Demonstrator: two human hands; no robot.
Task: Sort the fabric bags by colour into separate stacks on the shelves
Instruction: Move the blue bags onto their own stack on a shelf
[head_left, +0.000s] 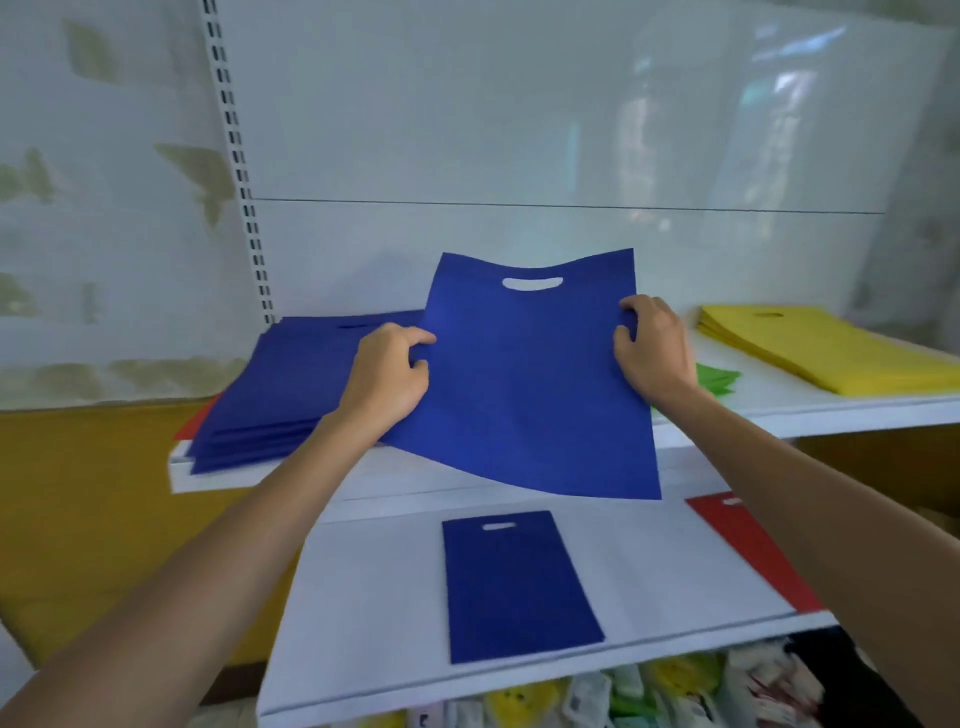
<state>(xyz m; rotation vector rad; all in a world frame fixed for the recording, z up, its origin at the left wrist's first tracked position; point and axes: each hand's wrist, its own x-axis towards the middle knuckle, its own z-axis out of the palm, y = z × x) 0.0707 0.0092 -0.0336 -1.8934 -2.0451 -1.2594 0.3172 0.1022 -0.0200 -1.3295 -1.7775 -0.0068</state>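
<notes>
Mid-sort: left hand (387, 371) and right hand (649, 345) each pinch a side edge of a flat royal-blue fabric bag with a cut-out handle (524, 384), raised above the upper white shelf (831, 410); next move, probably, leftward onto the blue bag stack (280, 389), edges squared.

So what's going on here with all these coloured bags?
A person is sorting flat fabric bags by colour on white shelves. The left hand and right hand grip one blue bag by its side edges, holding it over the upper shelf beside the blue stack. A yellow stack lies further right. On the lower shelf lie a smaller blue bag and a red bag.
</notes>
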